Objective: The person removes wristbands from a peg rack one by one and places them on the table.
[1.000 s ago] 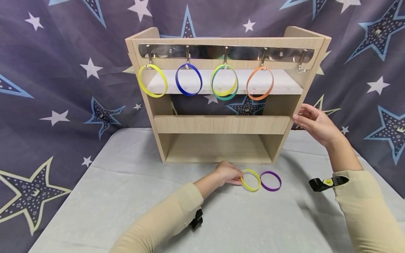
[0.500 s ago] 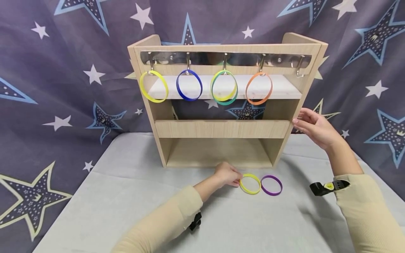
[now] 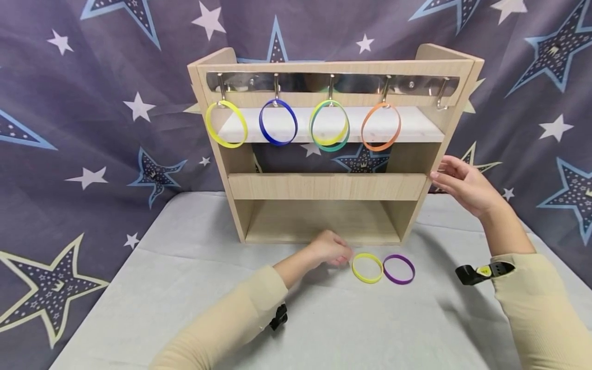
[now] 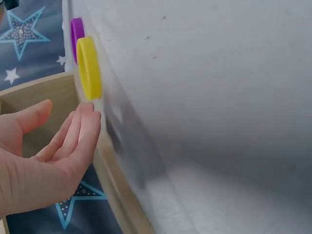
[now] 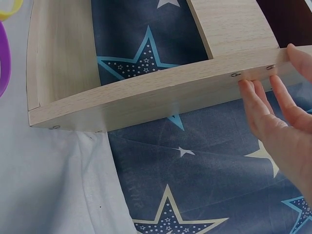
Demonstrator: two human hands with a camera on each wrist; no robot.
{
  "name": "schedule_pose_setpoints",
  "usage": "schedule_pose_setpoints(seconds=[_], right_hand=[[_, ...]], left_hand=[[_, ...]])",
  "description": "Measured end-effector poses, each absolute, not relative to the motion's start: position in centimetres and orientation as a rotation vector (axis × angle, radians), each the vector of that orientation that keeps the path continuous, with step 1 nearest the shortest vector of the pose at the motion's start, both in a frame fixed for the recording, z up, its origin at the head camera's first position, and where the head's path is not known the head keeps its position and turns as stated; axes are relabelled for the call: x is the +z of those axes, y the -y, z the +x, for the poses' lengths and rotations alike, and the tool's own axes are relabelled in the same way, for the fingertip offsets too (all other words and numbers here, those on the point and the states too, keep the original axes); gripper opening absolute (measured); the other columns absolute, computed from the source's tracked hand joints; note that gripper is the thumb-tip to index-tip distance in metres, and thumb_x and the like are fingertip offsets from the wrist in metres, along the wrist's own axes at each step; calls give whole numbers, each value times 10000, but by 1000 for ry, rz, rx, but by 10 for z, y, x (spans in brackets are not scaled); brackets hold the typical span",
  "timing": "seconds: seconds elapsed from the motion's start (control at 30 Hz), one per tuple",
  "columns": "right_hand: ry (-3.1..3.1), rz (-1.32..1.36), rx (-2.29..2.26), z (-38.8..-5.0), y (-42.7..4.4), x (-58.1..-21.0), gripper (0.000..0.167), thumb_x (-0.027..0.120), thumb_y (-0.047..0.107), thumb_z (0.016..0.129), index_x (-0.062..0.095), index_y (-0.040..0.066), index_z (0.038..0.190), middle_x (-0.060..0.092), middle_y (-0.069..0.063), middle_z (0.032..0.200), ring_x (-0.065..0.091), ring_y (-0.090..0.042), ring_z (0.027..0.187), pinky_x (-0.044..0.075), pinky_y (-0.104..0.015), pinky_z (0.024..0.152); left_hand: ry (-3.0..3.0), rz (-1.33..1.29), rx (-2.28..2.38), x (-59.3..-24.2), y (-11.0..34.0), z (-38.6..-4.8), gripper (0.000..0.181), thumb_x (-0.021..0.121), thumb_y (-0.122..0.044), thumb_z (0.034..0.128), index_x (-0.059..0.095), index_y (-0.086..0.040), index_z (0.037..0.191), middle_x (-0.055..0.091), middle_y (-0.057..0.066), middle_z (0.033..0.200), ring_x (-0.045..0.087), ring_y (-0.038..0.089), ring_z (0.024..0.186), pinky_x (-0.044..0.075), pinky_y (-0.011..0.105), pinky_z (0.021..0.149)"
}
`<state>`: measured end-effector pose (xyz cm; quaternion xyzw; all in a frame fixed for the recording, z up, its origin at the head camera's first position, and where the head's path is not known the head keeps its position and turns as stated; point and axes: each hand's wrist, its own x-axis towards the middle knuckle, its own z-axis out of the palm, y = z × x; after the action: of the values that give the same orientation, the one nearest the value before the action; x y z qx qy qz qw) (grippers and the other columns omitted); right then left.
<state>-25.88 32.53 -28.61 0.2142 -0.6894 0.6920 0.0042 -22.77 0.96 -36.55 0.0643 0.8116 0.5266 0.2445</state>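
My left hand (image 3: 329,247) is just left of a yellow wristband (image 3: 367,268) that lies on the table. In the left wrist view its fingers (image 4: 82,134) reach toward the yellow wristband (image 4: 89,68), thumb spread apart, holding nothing. A purple wristband (image 3: 399,269) lies beside the yellow one. On the right, my right hand (image 3: 469,187) touches the side panel of a wooden shelf unit (image 3: 328,186). Seen from the right wrist, straight fingertips (image 5: 249,92) rest on the panel's outer face (image 5: 161,108), and the thumb is at its front edge.
Along the metal hook rail (image 3: 305,82) hang a yellow band (image 3: 210,126), a blue band (image 3: 261,123), a yellow-and-green pair (image 3: 347,134) and an orange band (image 3: 399,128). The rightmost hook (image 3: 441,95) bears no band. Star-patterned cloth (image 3: 111,216) stands behind the table (image 3: 370,329).
My left hand has come off the yellow wristband and drawn slightly left. Both wristbands lie on the table. The right hand stays at the shelf's side; the head view shifted a little.
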Motion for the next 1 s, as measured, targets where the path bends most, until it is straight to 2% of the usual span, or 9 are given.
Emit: schedule_pose_setpoints(seconds=[0.1, 0.23, 0.33, 0.47, 0.6, 0.9, 1.0], right_hand=[[2147, 676, 2175, -258, -325, -285, 317, 483, -65, 953, 535, 141, 1188, 589, 54, 1064, 592, -23, 960, 533, -89, 862], [2132, 680, 2181, -257, -324, -284, 312, 481, -69, 952, 545, 142, 1172, 590, 55, 1046, 592, -24, 947, 534, -94, 856], [2133, 671, 2183, -257, -324, -283, 308, 483, -68, 951, 550, 145, 1164, 591, 58, 1040, 591, -22, 941, 534, -94, 853], [2151, 652, 2179, -257, -324, -283, 308, 490, -58, 953, 544, 148, 1175, 585, 56, 1054, 590, -21, 949, 532, -87, 850], [2158, 647, 2181, -257, -324, -283, 313, 489, -56, 954, 540, 150, 1184, 580, 53, 1062, 589, -21, 955, 532, -82, 847], [2150, 630, 2198, -257, -325, -285, 304, 493, -51, 954, 544, 153, 1173, 579, 57, 1056, 591, -18, 956, 532, -88, 858], [2155, 620, 2197, -257, -325, -286, 301, 496, -48, 954, 543, 155, 1171, 576, 57, 1056, 591, -16, 955, 533, -88, 857]], left_hand=[[-2209, 228, 1439, -359, -8, -230, 260, 689, -75, 845, 655, 78, 1052, 720, 241, 976, 711, 255, 848, 625, 359, 834], [-2210, 294, 1441, -349, -7, -233, 272, 681, -121, 874, 666, 53, 1083, 719, 215, 1049, 698, 320, 999, 608, 374, 888], [-2210, 325, 1450, -340, -7, -234, 272, 668, -129, 888, 675, 41, 1101, 717, 203, 1078, 684, 328, 1045, 590, 398, 928], [-2214, 340, 1461, -329, -8, -236, 290, 670, -167, 895, 680, 24, 1113, 717, 192, 1088, 681, 315, 1060, 584, 396, 941], [-2204, 361, 1507, -319, -9, -237, 307, 675, -182, 898, 671, 17, 1132, 707, 201, 1112, 672, 327, 1078, 600, 334, 908], [-2182, 382, 1623, -294, -12, -235, 263, 672, -149, 901, 675, 8, 1112, 706, 200, 1111, 715, 196, 910, 610, 308, 877], [-2158, 401, 1650, -287, -13, -236, 284, 649, -158, 920, 653, 17, 1143, 694, 204, 1136, 706, 228, 967, 601, 317, 904]])
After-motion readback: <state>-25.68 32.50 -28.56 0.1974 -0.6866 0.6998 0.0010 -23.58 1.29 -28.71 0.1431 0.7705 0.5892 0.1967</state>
